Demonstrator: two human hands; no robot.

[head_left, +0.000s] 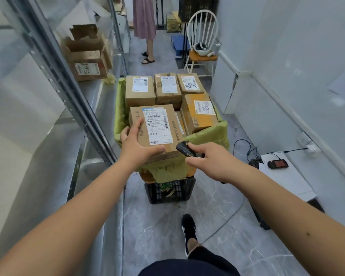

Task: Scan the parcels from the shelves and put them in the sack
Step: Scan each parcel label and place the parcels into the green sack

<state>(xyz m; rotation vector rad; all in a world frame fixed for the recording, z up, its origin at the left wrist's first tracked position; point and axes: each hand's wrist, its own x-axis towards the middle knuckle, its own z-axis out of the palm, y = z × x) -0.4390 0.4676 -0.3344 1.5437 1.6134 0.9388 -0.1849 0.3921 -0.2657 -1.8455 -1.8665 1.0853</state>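
Note:
A green sack (211, 134) stands open on a black crate (168, 193) in the aisle, filled with several cardboard parcels. My left hand (136, 145) grips the near left corner of a brown parcel (157, 130) with a white shipping label facing up, at the sack's front. My right hand (209, 159) holds a black handheld scanner (185, 149), its head close to the parcel's near right corner. Other labelled parcels (168, 87) lie behind it in the sack.
Metal shelving (72, 92) runs along the left with open cardboard boxes (88, 54) on it. A person in a pink skirt (144, 18) stands at the aisle's far end. A white chair (202, 39) and a low white table with a device (278, 164) are on the right.

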